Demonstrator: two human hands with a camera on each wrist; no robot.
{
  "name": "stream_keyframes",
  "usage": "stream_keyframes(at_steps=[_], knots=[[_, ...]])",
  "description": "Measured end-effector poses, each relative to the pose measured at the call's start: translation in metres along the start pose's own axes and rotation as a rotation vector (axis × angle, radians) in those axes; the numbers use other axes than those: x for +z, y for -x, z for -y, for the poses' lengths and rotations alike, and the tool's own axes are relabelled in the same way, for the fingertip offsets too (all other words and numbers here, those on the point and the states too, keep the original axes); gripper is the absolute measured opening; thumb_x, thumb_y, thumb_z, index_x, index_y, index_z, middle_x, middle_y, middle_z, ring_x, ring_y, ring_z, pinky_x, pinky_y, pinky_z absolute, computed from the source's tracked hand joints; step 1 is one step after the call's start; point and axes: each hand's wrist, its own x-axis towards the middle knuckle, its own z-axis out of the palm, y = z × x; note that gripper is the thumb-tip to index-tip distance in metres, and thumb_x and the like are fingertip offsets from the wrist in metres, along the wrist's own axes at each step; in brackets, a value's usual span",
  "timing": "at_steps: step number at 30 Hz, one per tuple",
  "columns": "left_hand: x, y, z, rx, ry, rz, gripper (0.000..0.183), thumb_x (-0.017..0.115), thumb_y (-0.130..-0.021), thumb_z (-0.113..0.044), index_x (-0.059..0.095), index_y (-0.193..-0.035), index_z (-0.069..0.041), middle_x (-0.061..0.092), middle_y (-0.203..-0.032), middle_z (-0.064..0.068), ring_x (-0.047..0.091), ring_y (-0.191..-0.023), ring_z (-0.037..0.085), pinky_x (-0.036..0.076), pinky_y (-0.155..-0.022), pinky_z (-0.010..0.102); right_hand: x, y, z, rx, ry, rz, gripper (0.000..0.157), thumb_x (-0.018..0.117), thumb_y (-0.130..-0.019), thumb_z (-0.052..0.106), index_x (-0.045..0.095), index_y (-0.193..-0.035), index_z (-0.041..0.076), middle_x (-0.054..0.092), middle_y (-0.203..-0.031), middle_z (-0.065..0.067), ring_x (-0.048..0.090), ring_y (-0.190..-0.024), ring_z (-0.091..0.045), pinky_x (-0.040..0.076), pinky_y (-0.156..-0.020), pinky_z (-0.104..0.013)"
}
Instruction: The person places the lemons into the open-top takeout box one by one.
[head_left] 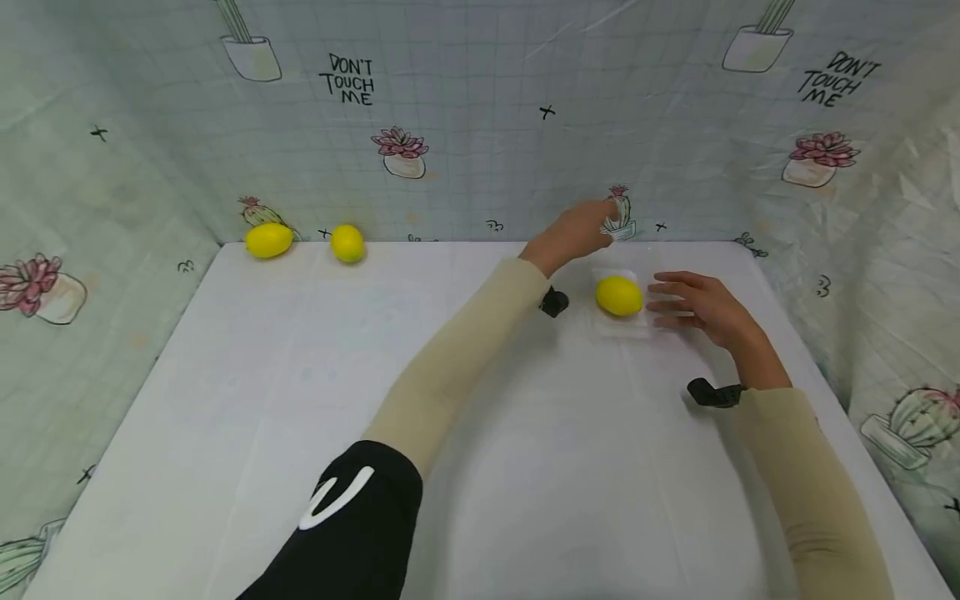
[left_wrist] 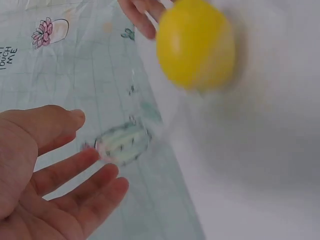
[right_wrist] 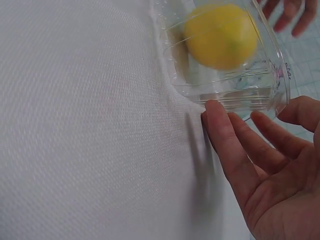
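Observation:
A yellow lemon sits inside a clear plastic container on the right part of the white table. My left hand is raised past the container's far left side, near the back wall. Its fingers are spread and loosely bent around nothing, as the left wrist view shows. At the container's right side is my right hand, with fingers extended toward it. In the right wrist view, the right fingertips reach the container's wall; whether they touch or only overlap it, I cannot tell.
Two more lemons stand at the table's back left, one at the corner and one to its right. Printed cloth hangs behind and on both sides of the white table. Dark wrist cameras stick out beside both wrists.

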Motion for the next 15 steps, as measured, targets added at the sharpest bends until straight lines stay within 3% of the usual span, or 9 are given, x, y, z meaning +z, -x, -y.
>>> stream_keyframes(at_steps=[3,8,15], knots=[[-0.005,0.025,0.028,0.027,-0.008,-0.031,0.041,0.059,-0.104,-0.019,0.052,-0.143,-0.009,0.053,-0.148,0.007,0.049,-0.134,0.020,0.042,-0.110,0.027,-0.001,0.001,-0.002,-0.010,-0.011,-0.007,0.058,0.046,-0.110,0.031,0.030,-0.159,0.006,0.037,-0.158,-0.023,0.068,-0.111,-0.014,0.058,-0.091,-0.032],[-0.010,0.074,0.077,0.012,-0.044,-0.063,0.040,0.059,-0.104,-0.016,0.053,-0.142,-0.005,0.053,-0.146,0.013,0.051,-0.134,0.027,0.045,-0.109,0.035,-0.002,0.002,-0.005,-0.031,-0.037,-0.007,0.058,0.047,-0.109,0.033,0.032,-0.158,0.004,0.036,-0.159,-0.024,0.068,-0.106,-0.006,0.058,-0.089,-0.030],[-0.018,0.146,0.140,-0.063,-0.074,-0.107,0.038,0.063,-0.101,-0.011,0.056,-0.138,-0.002,0.057,-0.139,0.018,0.057,-0.125,0.033,0.049,-0.105,0.043,-0.002,0.002,-0.005,-0.037,-0.045,-0.004,0.058,0.050,-0.108,0.031,0.034,-0.157,0.004,0.037,-0.159,-0.022,0.067,-0.110,-0.006,0.058,-0.091,-0.032]])
